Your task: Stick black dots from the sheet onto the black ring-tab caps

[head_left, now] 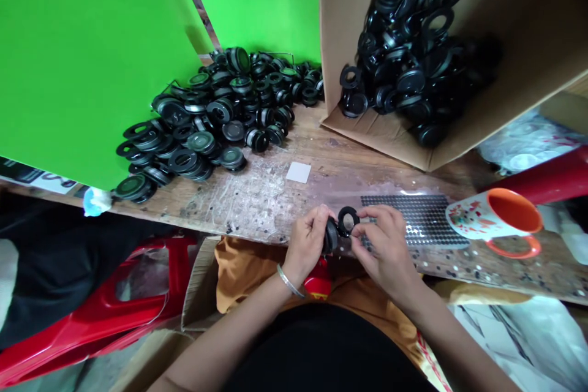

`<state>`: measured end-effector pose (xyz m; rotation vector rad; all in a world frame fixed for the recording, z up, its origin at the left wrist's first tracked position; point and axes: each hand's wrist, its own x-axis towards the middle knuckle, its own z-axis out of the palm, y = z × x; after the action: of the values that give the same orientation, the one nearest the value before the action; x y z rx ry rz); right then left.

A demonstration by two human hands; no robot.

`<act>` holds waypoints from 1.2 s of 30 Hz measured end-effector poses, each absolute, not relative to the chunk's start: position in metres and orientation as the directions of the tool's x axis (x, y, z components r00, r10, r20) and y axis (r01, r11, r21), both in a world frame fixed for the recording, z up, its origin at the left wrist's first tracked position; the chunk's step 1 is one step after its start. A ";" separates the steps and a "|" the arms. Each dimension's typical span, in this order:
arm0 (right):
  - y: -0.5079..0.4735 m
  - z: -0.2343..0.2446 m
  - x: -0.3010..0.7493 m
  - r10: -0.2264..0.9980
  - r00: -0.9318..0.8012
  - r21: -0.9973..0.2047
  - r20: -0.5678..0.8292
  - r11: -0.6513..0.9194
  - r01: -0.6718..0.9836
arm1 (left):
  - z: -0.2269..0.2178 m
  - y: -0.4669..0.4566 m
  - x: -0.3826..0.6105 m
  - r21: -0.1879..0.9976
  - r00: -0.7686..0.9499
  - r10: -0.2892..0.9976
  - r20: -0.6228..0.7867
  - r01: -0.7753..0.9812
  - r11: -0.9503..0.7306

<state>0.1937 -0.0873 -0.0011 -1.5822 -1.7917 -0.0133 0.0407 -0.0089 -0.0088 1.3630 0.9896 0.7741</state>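
Observation:
My left hand (309,242), with a bracelet at the wrist, is closed around a thick black round piece (331,235) above the table's front edge. Beside that piece stands a thin black ring (348,219) with an open centre, apparently joined to it; the join is too small to make out. The fingertips of my right hand (382,245) pinch the ring's right edge. Beneath and behind this hand lies a clear sheet with rows of small black dots (427,215). A small white square (299,172) rests on the table farther back.
A large heap of black round pieces (215,110) covers the back left of the wooden table (312,144). More fill a tilted cardboard box (374,138) at the back right. An orange and white mug (478,214) stands at right. Green panels (92,61) rise behind; a red stool (124,306) is lower left.

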 end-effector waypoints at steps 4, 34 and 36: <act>-0.086 -0.006 0.195 0.895 0.004 -0.423 0.446 0.207 0.882 | -0.009 -0.010 0.040 0.990 0.431 0.901 -0.040 0.139 -0.022; -0.106 -0.019 0.203 0.856 0.329 -0.836 0.399 0.192 0.514 | 0.002 -0.011 0.052 0.752 0.415 0.770 -0.484 -0.253 0.609; -0.102 -0.021 0.207 0.928 0.306 -0.948 0.213 0.121 0.294 | 0.003 -0.013 0.054 0.738 0.460 0.734 -0.499 -0.217 0.638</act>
<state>0.2066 -0.1021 -0.0209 -1.4136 -1.2153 0.6891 0.0540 -0.0134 0.0031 0.6513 0.9135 0.6390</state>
